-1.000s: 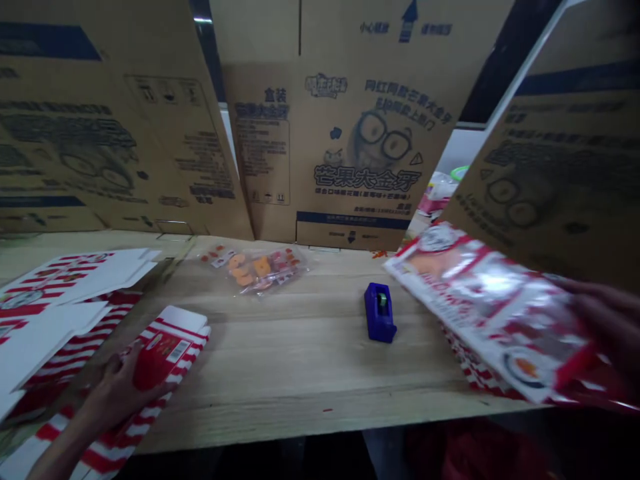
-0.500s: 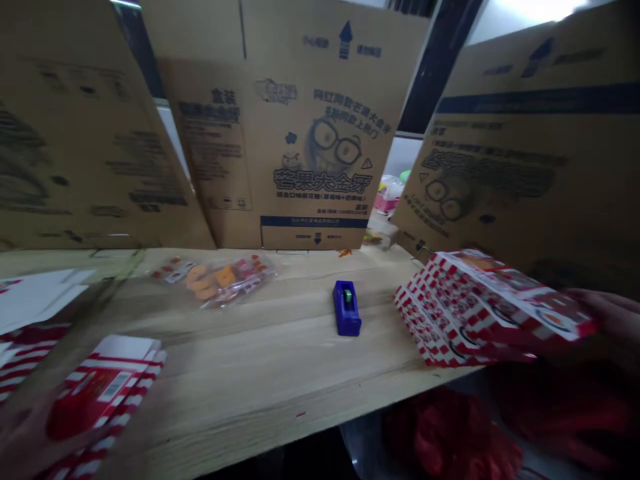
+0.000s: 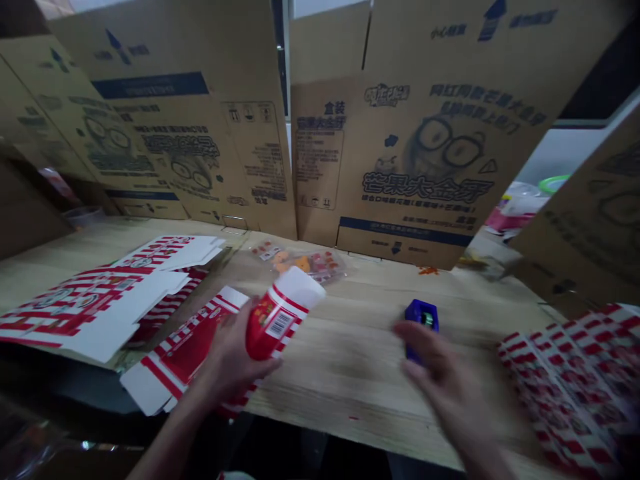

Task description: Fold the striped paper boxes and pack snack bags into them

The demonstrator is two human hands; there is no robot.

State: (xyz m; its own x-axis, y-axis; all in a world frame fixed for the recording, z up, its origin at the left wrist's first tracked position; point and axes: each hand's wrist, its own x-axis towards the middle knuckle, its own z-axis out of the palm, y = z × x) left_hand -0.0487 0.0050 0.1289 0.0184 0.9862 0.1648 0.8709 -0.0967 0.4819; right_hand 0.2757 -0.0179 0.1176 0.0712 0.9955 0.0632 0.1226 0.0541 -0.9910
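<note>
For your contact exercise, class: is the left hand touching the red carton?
Touching. Head view: the left hand grips the red carton round its lower end.

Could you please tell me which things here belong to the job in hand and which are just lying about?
In hand: left hand holding a red-and-white carton; flat carton stack under it; right hand, open, by the blue tape dispenser.
Lying about: snack bag; checked packs; brown shipping boxes.

Left grip (image 3: pixel 231 357) clenched, right grip (image 3: pixel 436 373) splayed forward
</note>
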